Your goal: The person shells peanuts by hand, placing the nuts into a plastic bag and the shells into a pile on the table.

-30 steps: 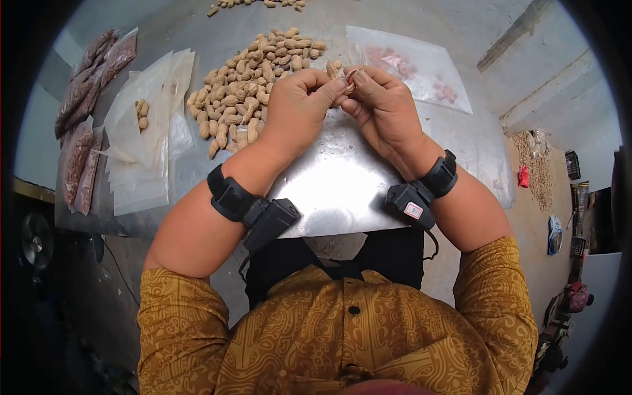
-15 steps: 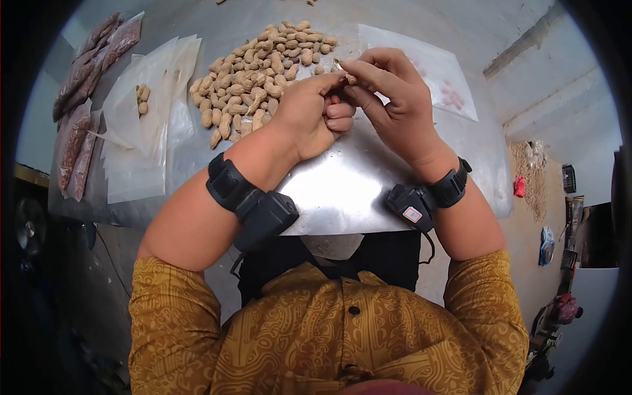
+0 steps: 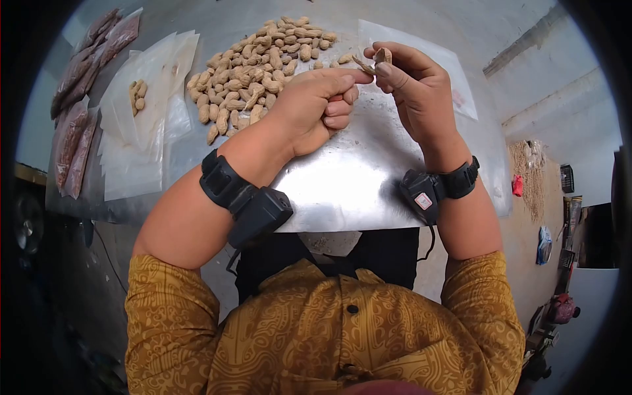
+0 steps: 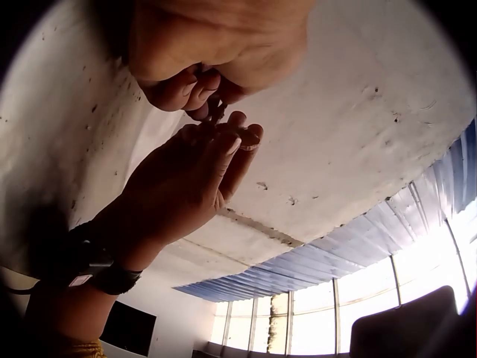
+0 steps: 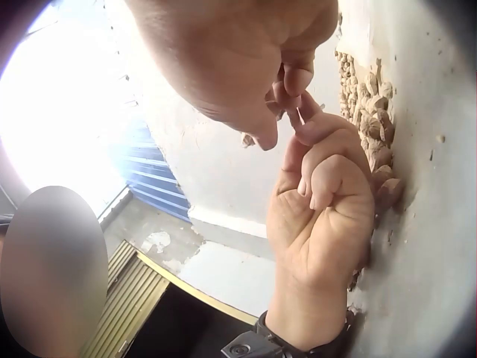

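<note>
My right hand (image 3: 424, 95) pinches a peanut shell (image 3: 383, 56) between thumb and fingers, its hollow side partly showing as it stands split. Close by at its left, my left hand (image 3: 309, 112) reaches its index fingertip to the shell's lower edge. The left hand's other fingers curl into the palm; I cannot tell whether they hold anything. In the left wrist view, the right hand (image 4: 182, 183) meets the left hand (image 4: 223, 37) at the fingertips. A heap of whole peanuts (image 3: 247, 72) lies beyond the left hand on the metal table (image 3: 342, 191).
A clear plastic bag (image 3: 464, 79) with pinkish kernels lies behind the right hand. At the left are flat empty bags (image 3: 135, 158) with a few peanuts (image 3: 137, 95) on top, and filled bags (image 3: 72, 148) near the table's left edge.
The right hand has shifted right and turned, bringing the split shell into view. The left thumb has drawn back from its pinch, and the left index finger now points out toward the shell.
</note>
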Available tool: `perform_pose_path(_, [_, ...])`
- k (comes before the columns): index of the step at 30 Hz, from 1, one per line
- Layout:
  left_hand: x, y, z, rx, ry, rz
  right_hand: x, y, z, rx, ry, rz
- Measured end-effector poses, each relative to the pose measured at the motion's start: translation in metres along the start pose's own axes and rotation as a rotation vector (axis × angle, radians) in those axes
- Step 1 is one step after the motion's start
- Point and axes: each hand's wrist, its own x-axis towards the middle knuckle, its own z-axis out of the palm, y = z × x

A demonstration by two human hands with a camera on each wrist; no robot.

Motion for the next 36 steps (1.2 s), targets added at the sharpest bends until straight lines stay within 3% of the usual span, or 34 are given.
perform_pose_path(4, [-0.005, 0.004, 0.002, 0.090, -0.020, 0.084, 0.006, -0.003, -0.016, 0.336, 0.114, 0.070])
perform_pose_path(8, [-0.005, 0.016, -0.007, 0.122, 0.038, 0.237, 0.012, -0.020, -0.061, 0.407, 0.127, -0.099])
perform_pose_path(11, [-0.003, 0.020, -0.011, 0.119, 0.102, 0.330, 0.006, -0.045, -0.119, 0.219, 0.239, -0.173])
perform_pose_path(14, [0.000, 0.017, -0.013, 0.071, 0.171, 0.387, -0.003, -0.068, -0.154, -0.158, 0.412, -0.102])
perform_pose_path(17, [0.006, 0.014, -0.012, 0.035, 0.188, 0.393, -0.012, -0.076, -0.116, -0.392, 0.072, 0.151])
perform_pose_path(19, [0.004, 0.017, -0.012, 0.047, 0.188, 0.408, -0.017, -0.070, -0.061, -0.714, -0.095, 0.225])
perform_pose_path(21, [0.003, 0.021, -0.015, 0.056, 0.188, 0.434, -0.012, -0.048, -0.029, -1.004, -0.289, 0.157])
perform_pose_path(23, [0.003, 0.029, -0.027, 0.056, 0.183, 0.467, -0.001, -0.018, -0.016, -1.245, -0.370, -0.178])
perform_pose_path(26, [0.003, 0.039, -0.038, 0.019, 0.216, 0.515, 0.007, 0.013, -0.009, -1.431, -0.455, -0.154])
perform_pose_path(31, [0.003, 0.040, -0.041, 0.031, 0.218, 0.543, -0.006, 0.003, -0.011, -1.370, -0.518, -0.046])
perform_pose_path(36, [0.003, 0.042, -0.039, 0.047, 0.203, 0.557, -0.031, -0.043, -0.047, -1.324, -0.499, 0.025])
